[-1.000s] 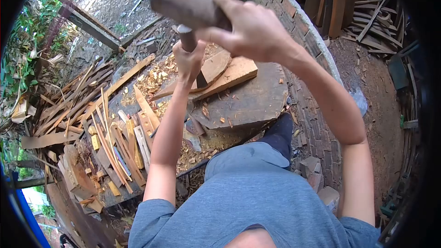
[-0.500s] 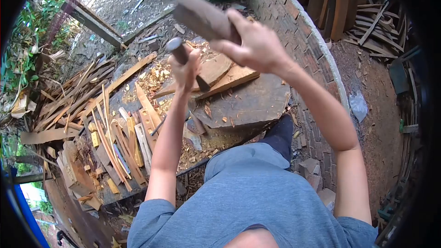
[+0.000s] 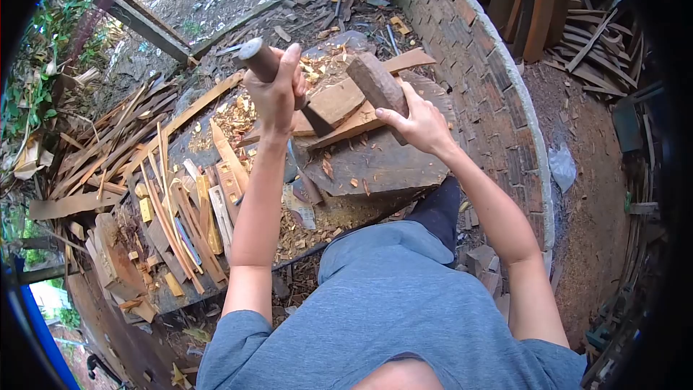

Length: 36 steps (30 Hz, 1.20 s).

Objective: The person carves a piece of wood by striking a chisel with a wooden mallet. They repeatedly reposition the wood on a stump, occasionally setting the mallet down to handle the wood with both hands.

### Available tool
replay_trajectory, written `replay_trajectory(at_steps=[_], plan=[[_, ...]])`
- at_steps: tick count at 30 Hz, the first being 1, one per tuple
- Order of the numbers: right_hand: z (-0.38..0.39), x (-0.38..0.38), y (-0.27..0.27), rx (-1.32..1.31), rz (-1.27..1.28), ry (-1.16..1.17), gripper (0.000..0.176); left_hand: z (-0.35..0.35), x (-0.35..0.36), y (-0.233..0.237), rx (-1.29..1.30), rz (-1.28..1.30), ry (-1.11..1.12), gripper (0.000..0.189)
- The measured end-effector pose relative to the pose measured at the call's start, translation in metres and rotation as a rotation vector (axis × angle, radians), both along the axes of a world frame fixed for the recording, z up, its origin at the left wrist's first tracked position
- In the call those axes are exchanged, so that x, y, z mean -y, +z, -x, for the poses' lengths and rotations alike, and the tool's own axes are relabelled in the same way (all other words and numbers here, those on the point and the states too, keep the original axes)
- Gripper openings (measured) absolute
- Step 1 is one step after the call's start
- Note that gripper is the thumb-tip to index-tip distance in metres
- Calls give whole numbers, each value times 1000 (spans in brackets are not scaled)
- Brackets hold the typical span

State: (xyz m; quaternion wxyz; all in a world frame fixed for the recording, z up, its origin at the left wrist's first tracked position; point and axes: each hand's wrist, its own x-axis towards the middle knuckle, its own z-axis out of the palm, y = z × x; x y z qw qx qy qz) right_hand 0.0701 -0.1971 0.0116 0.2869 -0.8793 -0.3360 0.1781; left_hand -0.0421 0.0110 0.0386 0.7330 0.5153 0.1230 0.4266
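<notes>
My left hand [image 3: 271, 105] is wrapped round the dark handle of a chisel [image 3: 316, 121], whose pale round butt end points up. The chisel's wide blade slants down to the near edge of a wooden board [image 3: 361, 124]. That board lies with other pieces across a dark wood block [image 3: 382, 170]. In my right hand [image 3: 424, 124] is a thick wooden mallet [image 3: 374, 79], its head tilted over the board and to the right of the chisel. The mallet's grip is mostly hidden by my fingers.
Wood strips and small tools [image 3: 189, 220] lie on the bench to the left, with wood chips [image 3: 234, 119] behind. A low brick wall [image 3: 480, 87] curves along the right. A plastic bag [image 3: 561, 166] lies beyond it.
The mallet in my right hand has come down and to the right, from above the chisel to beside it. My left hand and the chisel have shifted slightly left.
</notes>
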Motion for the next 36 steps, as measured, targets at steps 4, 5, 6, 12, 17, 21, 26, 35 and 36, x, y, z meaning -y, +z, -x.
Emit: replay_trajectory(at_steps=[4,5,6,12,17,21,26,35,36], plan=[[-4,11,-3,3,-40,-49,81,-20,5,-5,-26,-67,73,19],[-8,14,-7,-10,-26,-42,81,-24,6,-7,-25,-67,69,19],[-9,15,-8,-25,-12,-34,82,-27,6,-9,-37,-85,88,20],[-10,16,-6,-78,-9,-34,84,-33,9,-18,-89,-169,122,21],[-6,11,-3,-57,-51,-43,76,-35,14,-25,-94,-282,172,22],[-6,6,11,-158,-33,-21,70,-34,20,-25,-100,-382,195,25],[-9,1,9,-83,-34,-9,73,-39,25,-32,-140,-464,262,25],[1,-29,128,168,-914,269,53,-33,29,-34,-163,-521,332,20],[7,-26,134,319,-814,289,51,-35,30,-34,-103,-562,336,18]])
